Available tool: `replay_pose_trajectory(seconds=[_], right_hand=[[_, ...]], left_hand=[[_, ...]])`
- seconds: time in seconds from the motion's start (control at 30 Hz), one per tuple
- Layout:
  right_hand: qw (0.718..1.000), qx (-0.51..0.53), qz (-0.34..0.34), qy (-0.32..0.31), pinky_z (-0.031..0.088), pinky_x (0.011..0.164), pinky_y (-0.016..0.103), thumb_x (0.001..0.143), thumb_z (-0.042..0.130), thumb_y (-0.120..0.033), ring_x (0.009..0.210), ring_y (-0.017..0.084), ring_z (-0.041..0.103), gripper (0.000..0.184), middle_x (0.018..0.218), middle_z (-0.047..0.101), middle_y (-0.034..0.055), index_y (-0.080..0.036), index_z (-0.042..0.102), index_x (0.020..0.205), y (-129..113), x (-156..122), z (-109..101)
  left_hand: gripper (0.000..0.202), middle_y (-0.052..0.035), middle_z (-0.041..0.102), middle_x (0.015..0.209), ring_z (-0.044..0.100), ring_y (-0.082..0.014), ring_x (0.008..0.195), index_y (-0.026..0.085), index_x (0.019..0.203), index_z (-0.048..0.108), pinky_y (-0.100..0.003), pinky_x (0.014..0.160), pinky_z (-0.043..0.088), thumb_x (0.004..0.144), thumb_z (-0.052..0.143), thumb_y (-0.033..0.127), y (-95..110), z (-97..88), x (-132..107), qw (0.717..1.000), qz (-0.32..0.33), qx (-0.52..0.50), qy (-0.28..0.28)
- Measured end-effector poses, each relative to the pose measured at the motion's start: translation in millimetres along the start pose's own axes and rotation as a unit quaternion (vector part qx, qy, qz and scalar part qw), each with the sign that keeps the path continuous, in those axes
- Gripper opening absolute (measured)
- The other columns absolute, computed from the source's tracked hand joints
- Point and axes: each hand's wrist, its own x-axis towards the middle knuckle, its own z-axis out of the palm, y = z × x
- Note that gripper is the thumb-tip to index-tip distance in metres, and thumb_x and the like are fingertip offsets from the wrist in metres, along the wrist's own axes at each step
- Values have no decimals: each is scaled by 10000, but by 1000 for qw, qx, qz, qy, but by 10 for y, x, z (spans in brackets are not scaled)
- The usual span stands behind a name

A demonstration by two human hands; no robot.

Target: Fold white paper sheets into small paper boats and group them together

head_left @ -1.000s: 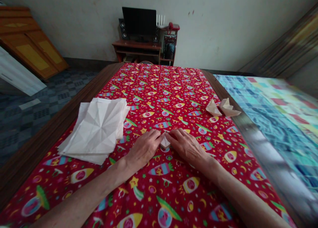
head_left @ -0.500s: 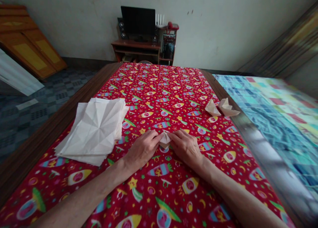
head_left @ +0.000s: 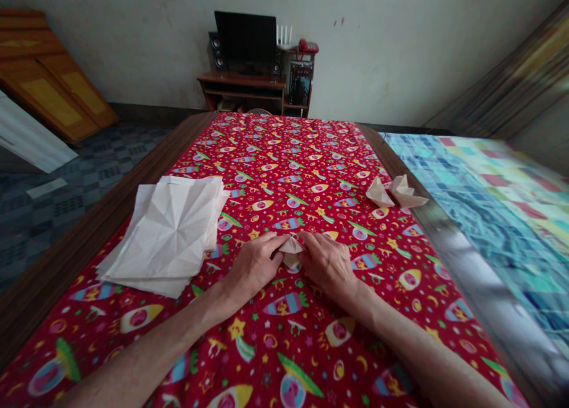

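A small piece of folded white paper (head_left: 292, 252) lies at the middle of the red patterned tablecloth (head_left: 288, 313). My left hand (head_left: 259, 257) pinches its left side between thumb and fingers. On its right side, my right hand (head_left: 328, 257) has its fingers closed at the paper's edge. Parts of the paper are hidden under my fingertips. Left of my hands is a stack of creased white paper sheets (head_left: 173, 230), the top one marked with star-like fold lines. Two folded paper pieces, one smaller (head_left: 379, 193) and one larger (head_left: 405, 191), sit near the table's right edge.
Dark wooden table edges (head_left: 146, 179) show beside the cloth. To the right stands a bed with a chequered cover (head_left: 480, 218). Against the wall are a desk (head_left: 242, 83) with a black monitor (head_left: 246, 40) and a red telephone (head_left: 307, 45). A wooden cabinet (head_left: 57, 76) stands far left.
The folded paper has shifted slightly left and lies flatter, its lower flap showing wider between my hands. My fingers have changed their hold a little. The stack and the folded pieces stay in place.
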Motion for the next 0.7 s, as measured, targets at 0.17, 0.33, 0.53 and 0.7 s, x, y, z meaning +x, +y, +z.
replay_pose_trajectory(seconds=[0.17, 0.33, 0.53, 0.7], right_hand=[[997, 38, 37, -63, 238, 539, 268, 742, 540, -159, 629, 144, 512, 101, 723, 600, 11, -190, 578, 830, -21, 58, 52], [995, 64, 38, -60, 256, 565, 260, 733, 540, -141, 674, 153, 506, 97, 762, 588, 22, -184, 551, 820, -1, 32, 129], [995, 57, 48, -73, 286, 564, 265, 737, 553, -145, 660, 161, 486, 83, 768, 571, 30, -177, 543, 813, -37, 42, 79], [994, 64, 21, -82, 380, 623, 273, 778, 531, -113, 748, 184, 512, 137, 843, 581, 63, -159, 579, 899, -51, -53, 2]], left_hand=[[389, -48, 689, 928, 674, -180, 813, 181, 1133, 647, -270, 744, 560, 784, 541, 46, 27, 20, -29, 1000, 23, -16, 5], [313, -44, 683, 907, 670, -176, 803, 192, 1084, 664, -263, 738, 553, 817, 546, 79, 19, 29, -52, 1000, 24, -11, -5], [258, -38, 657, 864, 657, -184, 783, 201, 1074, 654, -277, 711, 544, 855, 540, 126, 23, 10, -63, 999, 26, 18, -33], [248, -26, 648, 885, 648, -184, 815, 205, 1076, 637, -277, 732, 533, 852, 561, 132, 43, -34, -48, 997, 10, 28, -64]])
